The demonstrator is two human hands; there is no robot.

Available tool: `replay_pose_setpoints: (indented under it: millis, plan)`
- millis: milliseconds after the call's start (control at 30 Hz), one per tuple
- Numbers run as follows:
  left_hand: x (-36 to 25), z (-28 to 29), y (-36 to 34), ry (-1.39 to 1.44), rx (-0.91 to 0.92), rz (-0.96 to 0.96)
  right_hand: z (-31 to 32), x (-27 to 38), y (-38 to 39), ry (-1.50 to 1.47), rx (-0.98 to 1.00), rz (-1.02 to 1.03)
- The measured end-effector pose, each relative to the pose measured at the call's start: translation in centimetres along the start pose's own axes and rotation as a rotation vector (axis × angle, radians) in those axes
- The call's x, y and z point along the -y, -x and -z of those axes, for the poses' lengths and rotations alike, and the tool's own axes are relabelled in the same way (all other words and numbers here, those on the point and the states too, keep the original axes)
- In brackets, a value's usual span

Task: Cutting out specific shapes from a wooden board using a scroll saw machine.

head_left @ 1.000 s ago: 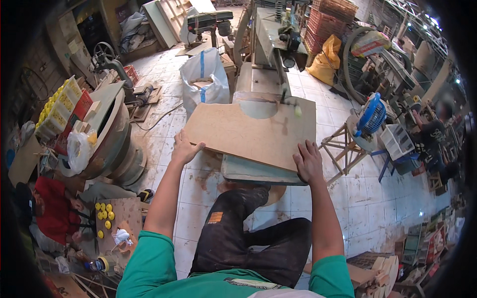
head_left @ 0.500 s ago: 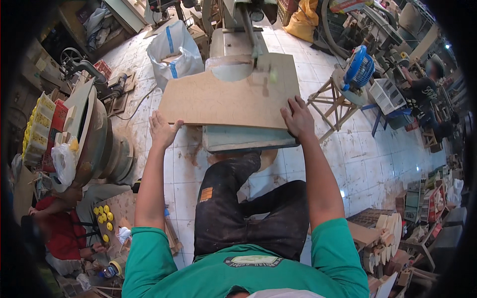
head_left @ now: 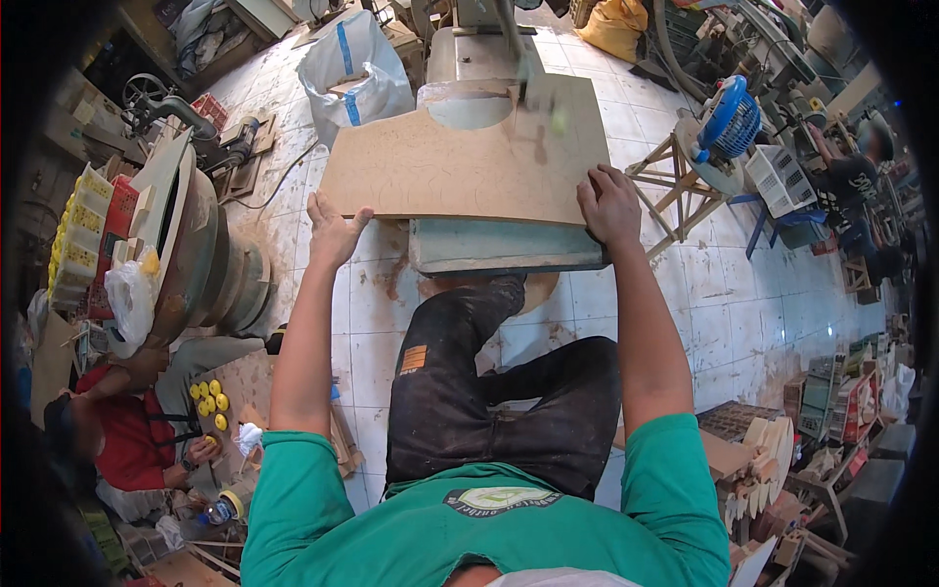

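Observation:
A flat tan wooden board [head_left: 430, 176] with a curved notch in its far edge lies on the pale machine table [head_left: 509, 245] in front of me. My left hand [head_left: 335, 233] holds its near left corner, thumb along the edge and fingers at the side. At the near right corner, my right hand [head_left: 611, 207] is closed over the edge. Beyond the notch, a blurred machine part [head_left: 518, 59] comes down to the board; its exact kind cannot be made out. The undersides of the board's corners are hidden.
A white sack [head_left: 354, 83] stands beyond the board at left. To the right, a blue fan [head_left: 729, 119] rests on a wooden stool. A person in red [head_left: 132, 430] sits at lower left by yellow round pieces [head_left: 210, 399]. Another person [head_left: 851, 181] works at far right.
The whole view has shifted, so the board and machine table appear higher. Both hands keep their hold on the board. The person in red has brought a hand to the yellow pieces.

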State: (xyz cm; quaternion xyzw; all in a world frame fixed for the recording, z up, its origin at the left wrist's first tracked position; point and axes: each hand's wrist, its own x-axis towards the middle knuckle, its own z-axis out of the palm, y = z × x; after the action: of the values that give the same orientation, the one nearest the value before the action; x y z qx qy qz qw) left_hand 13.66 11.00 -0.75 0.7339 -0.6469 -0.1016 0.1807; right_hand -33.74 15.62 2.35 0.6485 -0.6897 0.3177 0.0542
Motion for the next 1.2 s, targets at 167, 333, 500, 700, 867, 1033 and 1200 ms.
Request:
replay_pose_setpoints:
  millis: [167,333,500,700,867,1033,1200]
  plan:
    - [-0.7,0.2,0.6,0.031,0.009,0.024,-0.2,-0.5,-0.7,0.007,0.010,0.019]
    - [-1.1,0.1,1.0,0.055,-0.016,0.021,-0.5,-1.0,-1.2,0.011,0.008,0.044]
    - [-1.0,-0.2,1.1,0.055,-0.037,0.030,-0.7,-1.3,-1.9,0.018,0.023,0.046]
    - [-1.6,0.0,1.6,0.067,-0.030,0.052,-1.1,-1.8,-2.3,0.018,0.054,0.037]
    - [-2.3,0.3,1.9,0.063,0.001,0.088,-1.2,-2.2,-2.9,0.036,0.074,0.039]
    - [-2.2,0.2,1.9,0.061,-0.010,0.085,-1.3,-2.2,-3.1,0.007,0.073,0.034]
    - [-2.2,0.0,1.5,0.052,-0.021,0.073,-1.5,-2.4,-3.2,0.016,0.076,0.031]
